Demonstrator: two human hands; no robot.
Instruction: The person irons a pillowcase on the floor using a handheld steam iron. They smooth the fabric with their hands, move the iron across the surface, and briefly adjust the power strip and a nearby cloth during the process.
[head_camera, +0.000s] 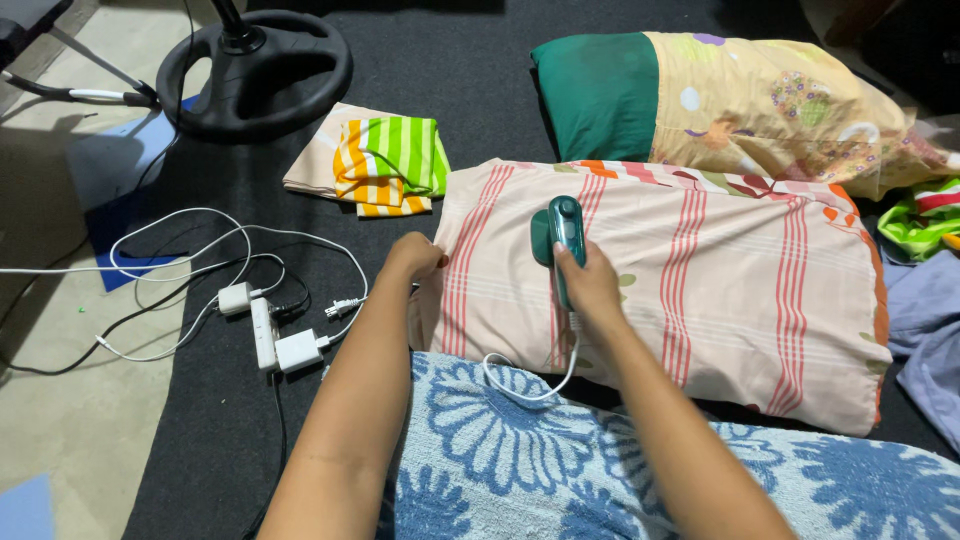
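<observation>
**Iron upright on the striped pillow, handle in our right hand**

We take the striped pillow (700, 300) as our landmark. The small teal handheld iron (560, 240) rests on the pillow's left half, toward its far edge, and its long axis runs away from us, nose pointing toward the green and floral pillow (740, 100) beyond. Our right hand (590, 285) sits just nearer than the iron, fingers wrapped around its handle, so the iron lies straight ahead of that hand along the forearm's line. Its white cord (530, 385) loops off the pillow's near edge toward the blue floral towel (620, 470).

Our left hand (412, 258) is at the pillow's left edge, curled and pinching the pillowcase there. It lies left of the iron, apart from it. The right hand is the one on the iron.

Left of the pillow lie folded striped cloths (380, 160) and a white power strip (265, 330).
</observation>
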